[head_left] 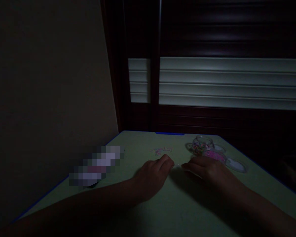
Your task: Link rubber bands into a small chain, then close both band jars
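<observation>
My left hand (pixel 154 177) is closed in a pinch above the table, fingertips pointing right. My right hand (pixel 209 169) pinches from the other side, its fingertips a short gap away. In that gap shows a thin pale strand (pixel 178 165), with an end running into each hand; the dim light hides its exact kind. Beyond the hands lies a loose cluster of thin coloured strands (pixel 162 151). Just past my right hand stand a clear round jar (pixel 202 144) with small multicoloured pieces inside and a shallow clear container of small pink pieces (pixel 215 156).
Clear round lids (pixel 236 165) lie beside the containers on the right. A blurred-out flat object (pixel 97 168) rests at the table's left edge. The pale green table (pixel 135 144) has a blue rim. A wall borders it on the left, a dark slatted panel (pixel 199 118) behind.
</observation>
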`<state>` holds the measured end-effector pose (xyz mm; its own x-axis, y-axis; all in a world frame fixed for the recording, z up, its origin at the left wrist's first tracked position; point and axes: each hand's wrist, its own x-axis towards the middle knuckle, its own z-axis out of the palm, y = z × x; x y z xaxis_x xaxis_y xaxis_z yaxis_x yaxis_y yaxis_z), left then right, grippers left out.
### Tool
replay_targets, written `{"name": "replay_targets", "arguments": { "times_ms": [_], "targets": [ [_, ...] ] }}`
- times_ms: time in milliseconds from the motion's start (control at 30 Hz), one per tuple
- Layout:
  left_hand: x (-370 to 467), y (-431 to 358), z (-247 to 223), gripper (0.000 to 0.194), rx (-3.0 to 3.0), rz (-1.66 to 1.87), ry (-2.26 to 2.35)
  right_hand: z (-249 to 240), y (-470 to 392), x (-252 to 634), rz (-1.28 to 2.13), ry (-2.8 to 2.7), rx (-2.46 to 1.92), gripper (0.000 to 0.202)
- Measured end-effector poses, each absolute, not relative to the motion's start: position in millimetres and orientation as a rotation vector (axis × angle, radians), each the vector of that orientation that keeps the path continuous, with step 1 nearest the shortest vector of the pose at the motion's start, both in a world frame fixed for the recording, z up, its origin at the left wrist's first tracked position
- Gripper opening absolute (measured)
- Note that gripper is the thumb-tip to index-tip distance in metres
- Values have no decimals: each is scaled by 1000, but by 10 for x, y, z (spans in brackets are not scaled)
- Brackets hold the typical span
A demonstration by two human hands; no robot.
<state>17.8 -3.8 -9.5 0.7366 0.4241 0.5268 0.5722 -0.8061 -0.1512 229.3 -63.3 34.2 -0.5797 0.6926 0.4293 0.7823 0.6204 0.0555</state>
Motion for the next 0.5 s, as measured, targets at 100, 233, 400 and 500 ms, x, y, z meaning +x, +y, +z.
{"name": "replay_targets", "arguments": {
  "times_ms": [100,233,400,500],
  "targets": [
    [174,-42,-89,15,-2645,-720,-648,327,-625,2310,-444,-2476,-1128,15],
    [175,-60,-47,16,-2617,-736,-469,324,-624,2323,-480,-2477,-1109,12],
    [179,-78,-14,12,-2616,-708,-420,349,-628,2312,-446,-2463,-1089,11],
    [181,-70,-23,12,-2614,-713,-430,351,-630,2315,-447,-2457,-1094,11]
  ]
}}
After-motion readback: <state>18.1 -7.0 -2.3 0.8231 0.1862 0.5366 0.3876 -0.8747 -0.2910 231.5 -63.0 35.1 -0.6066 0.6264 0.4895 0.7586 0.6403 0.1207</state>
